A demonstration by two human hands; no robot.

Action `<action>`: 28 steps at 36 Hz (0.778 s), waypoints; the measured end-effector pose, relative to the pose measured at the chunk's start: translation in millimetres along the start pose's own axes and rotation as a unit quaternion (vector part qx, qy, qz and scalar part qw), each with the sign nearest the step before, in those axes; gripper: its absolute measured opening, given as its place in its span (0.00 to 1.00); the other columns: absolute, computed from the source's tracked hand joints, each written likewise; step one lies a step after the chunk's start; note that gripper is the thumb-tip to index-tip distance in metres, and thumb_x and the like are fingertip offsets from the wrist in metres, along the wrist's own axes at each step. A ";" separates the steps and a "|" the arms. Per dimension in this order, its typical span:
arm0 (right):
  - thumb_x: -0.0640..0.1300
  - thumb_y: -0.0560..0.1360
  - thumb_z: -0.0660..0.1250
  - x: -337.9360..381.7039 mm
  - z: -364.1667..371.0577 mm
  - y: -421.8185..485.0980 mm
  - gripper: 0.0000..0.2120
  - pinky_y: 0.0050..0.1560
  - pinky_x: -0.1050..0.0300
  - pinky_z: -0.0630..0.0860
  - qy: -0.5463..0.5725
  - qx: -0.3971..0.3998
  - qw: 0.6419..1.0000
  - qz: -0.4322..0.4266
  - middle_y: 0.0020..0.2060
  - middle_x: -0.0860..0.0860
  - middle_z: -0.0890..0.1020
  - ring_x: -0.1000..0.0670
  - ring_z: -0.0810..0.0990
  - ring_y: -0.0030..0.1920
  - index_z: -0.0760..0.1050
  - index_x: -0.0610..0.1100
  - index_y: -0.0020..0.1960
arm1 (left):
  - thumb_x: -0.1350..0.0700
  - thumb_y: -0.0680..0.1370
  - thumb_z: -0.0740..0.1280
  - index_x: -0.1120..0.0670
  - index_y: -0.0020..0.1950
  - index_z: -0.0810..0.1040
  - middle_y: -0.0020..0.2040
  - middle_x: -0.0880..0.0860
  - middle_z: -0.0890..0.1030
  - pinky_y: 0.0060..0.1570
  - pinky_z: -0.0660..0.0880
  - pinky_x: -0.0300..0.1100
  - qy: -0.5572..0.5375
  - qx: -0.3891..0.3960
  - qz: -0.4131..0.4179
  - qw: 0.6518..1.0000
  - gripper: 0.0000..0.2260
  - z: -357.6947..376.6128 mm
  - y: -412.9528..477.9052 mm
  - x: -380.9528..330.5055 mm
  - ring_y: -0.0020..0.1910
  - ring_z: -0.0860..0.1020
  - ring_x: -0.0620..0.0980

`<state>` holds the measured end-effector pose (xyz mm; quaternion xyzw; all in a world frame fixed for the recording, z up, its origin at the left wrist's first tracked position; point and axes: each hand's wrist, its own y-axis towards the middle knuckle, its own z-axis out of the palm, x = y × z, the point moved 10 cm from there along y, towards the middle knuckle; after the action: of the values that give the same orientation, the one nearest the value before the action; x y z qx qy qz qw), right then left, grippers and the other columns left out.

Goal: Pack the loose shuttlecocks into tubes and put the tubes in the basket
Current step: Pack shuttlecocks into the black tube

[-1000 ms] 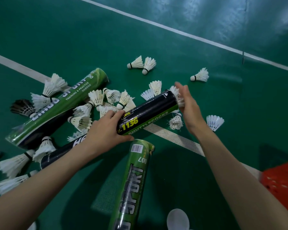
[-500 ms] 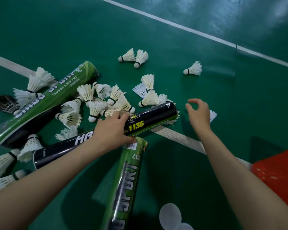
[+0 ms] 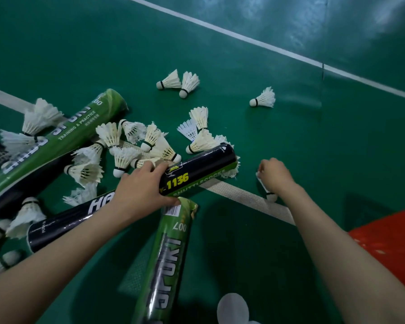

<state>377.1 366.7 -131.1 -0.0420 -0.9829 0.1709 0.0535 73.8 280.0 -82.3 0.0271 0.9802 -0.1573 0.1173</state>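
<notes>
Right grip (image 3: 275,175) is clenched over one shuttlecock (image 3: 271,196). Only a sliver of feathers and the cork poke out on the wrist side, so I can't tell if it's off the floor (image 3: 243,242) or not. Its long axis runs from under the knuckles down toward the wrist, cork pointing back at the person.

Left grip (image 3: 143,185) is wrapped round the middle of the black tube (image 3: 204,167), which lies on the floor slanting from lower left up to the right. The open mouth faces right, toward the right grip and just beside it. A feather skirt (image 3: 232,170) sticks out of that mouth, so I'd guess corks go in first.

That's the bit the next move hangs on, imo: the mouth is just left of the right grip, but the held shuttlecock's cork points away from it. It needs flipping round and lining up with the tube's axis before it'll slide in.

Further out, a pile of loose shuttlecocks (image 3: 150,143) sits behind the tube. The orange thing at the right edge is probably the basket (image 3: 388,239), nearer the right arm.
</notes>
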 end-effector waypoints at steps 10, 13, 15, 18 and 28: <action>0.43 0.81 0.56 96.5 -101.3 -20.8 0.09 0.48 0.54 0.66 0.115 -0.123 0.979 -0.120 0.49 0.46 0.72 0.45 0.71 0.49 0.72 0.40 0.54 | 0.30 0.64 0.69 0.47 0.74 0.59 0.64 0.50 0.69 0.56 0.74 0.49 -0.051 0.002 -0.043 0.998 0.45 -6.1 -11.7 36.2 0.60 0.74 0.53; 0.45 0.81 0.56 108.0 -116.0 -23.0 0.08 0.53 0.52 0.68 0.247 -0.141 0.952 -0.110 0.50 0.47 0.72 0.44 0.71 0.56 0.71 0.43 0.54 | 0.31 0.65 0.70 0.47 0.74 0.58 0.63 0.50 0.70 0.55 0.74 0.48 -0.048 -0.014 -0.048 0.998 0.44 -13.0 -16.0 41.4 0.59 0.74 0.52; 0.46 0.81 0.57 117.5 -112.3 -24.7 0.07 0.59 0.49 0.69 0.295 -0.121 0.941 -0.114 0.53 0.47 0.71 0.45 0.69 0.61 0.71 0.44 0.53 | 0.31 0.65 0.69 0.47 0.74 0.58 0.63 0.50 0.70 0.54 0.75 0.48 -0.050 -0.024 -0.047 0.997 0.44 -16.7 -19.1 43.1 0.58 0.74 0.52; 0.45 0.81 0.57 127.3 -100.2 -27.9 0.04 0.52 0.56 0.67 0.389 -0.085 0.911 -0.108 0.55 0.51 0.70 0.50 0.70 0.56 0.69 0.46 0.51 | 0.31 0.66 0.69 0.47 0.75 0.58 0.63 0.50 0.70 0.52 0.75 0.46 -0.053 -0.037 -0.040 0.997 0.43 -21.1 -23.8 43.4 0.58 0.74 0.51; 0.46 0.81 0.55 141.7 -80.8 -35.7 0.04 0.56 0.52 0.69 0.550 -0.029 0.829 -0.102 0.47 0.53 0.72 0.54 0.71 0.49 0.68 0.49 0.49 | 0.32 0.65 0.71 0.46 0.75 0.58 0.59 0.48 0.69 0.53 0.74 0.46 -0.129 -0.057 -0.029 0.990 0.44 -25.0 -29.0 47.6 0.55 0.73 0.50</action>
<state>244.1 374.3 -30.5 -0.0297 -0.7944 0.0842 0.6009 19.4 261.2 -61.8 -0.0287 0.9646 -0.1063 0.2396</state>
